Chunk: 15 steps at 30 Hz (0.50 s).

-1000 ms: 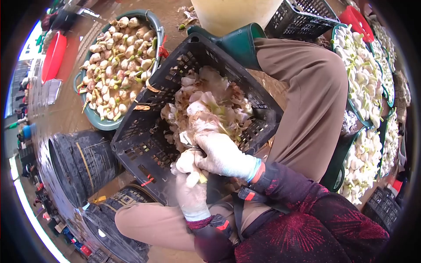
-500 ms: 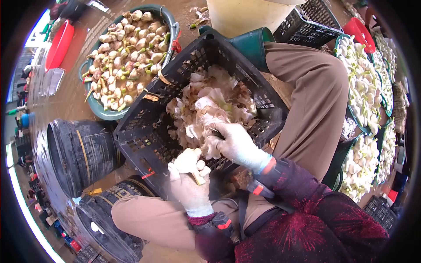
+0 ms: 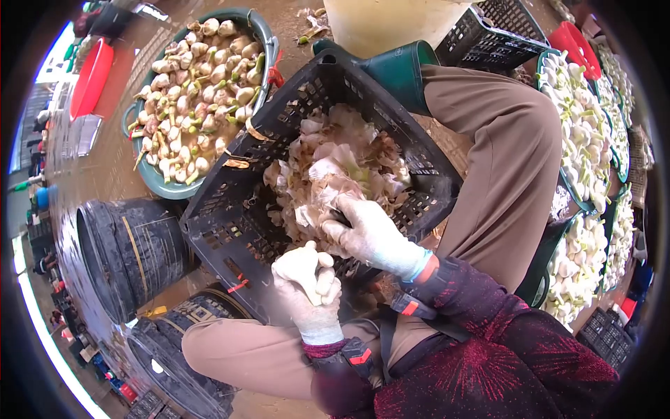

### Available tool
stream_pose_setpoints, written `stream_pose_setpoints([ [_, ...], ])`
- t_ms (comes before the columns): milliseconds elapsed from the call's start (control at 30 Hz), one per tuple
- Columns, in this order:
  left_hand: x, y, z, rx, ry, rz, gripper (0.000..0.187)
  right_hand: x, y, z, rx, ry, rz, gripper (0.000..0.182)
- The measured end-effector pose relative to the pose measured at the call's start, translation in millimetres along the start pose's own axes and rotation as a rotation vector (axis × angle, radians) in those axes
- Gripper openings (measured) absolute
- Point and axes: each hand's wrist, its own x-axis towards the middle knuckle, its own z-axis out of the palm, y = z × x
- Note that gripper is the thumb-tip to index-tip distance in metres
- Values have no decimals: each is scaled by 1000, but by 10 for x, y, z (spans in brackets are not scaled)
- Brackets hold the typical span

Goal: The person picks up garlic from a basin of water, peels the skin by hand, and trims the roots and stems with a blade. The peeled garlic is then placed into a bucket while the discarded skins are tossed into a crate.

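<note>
My left hand [image 3: 310, 286], in a white glove, is closed around a pale garlic bulb [image 3: 299, 261] held just over the near rim of a black plastic crate [image 3: 230, 209]. My right hand [image 3: 363, 230], also gloved, reaches into the crate and rests on the heap of garlic skins and peelings [image 3: 342, 167], its fingers closed; a small blade seems to lie in them, mostly hidden. The crate leans on my lap between my knees.
A green tub of unpeeled garlic [image 3: 202, 91] stands at the far left. Green basins of peeled white garlic [image 3: 583, 140] line the right side. Black buckets [image 3: 125, 251] sit at the left, a red basin [image 3: 91, 77] beyond, another black crate [image 3: 495, 35] at the back.
My right hand moved from the bulb into the crate, dropping skins there. My left hand turned the bulb and closed tighter around it.
</note>
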Motion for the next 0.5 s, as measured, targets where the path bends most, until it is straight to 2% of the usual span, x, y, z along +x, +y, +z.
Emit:
stream_pose_setpoints([
  [67,15,-20,-65,-14,-33,23,58,-67,38,17,113,-122,-123,28],
  [100,9,-17,-65,-22,-67,45,55,-64,3,55,154,-90,-219,31],
  [133,-8,-24,-41,33,79,90,53,-56,-50,60,160,-98,-234,31],
  [200,-46,-15,65,169,178,103,55,-39,-177,22,272,-355,-58,30],
  [233,-57,-6,119,207,147,105,58,-33,-198,12,125,-328,-192,24],
  [267,-76,16,104,206,140,111,58,-39,-177,21,123,-327,-201,24],
  [333,-115,87,29,469,150,169,61,-71,-81,46,-1,-274,-419,16],
  [367,-107,100,38,437,123,142,62,-81,-228,-90,-86,-289,-449,11],
  [400,-143,118,79,519,110,134,60,-93,-232,-103,-85,-286,-439,11],
  [467,-173,98,218,410,319,114,59,-67,-240,-87,-137,-300,-439,12],
  [500,-189,120,146,352,253,70,58,-24,-250,-108,-67,-379,-321,14],
])
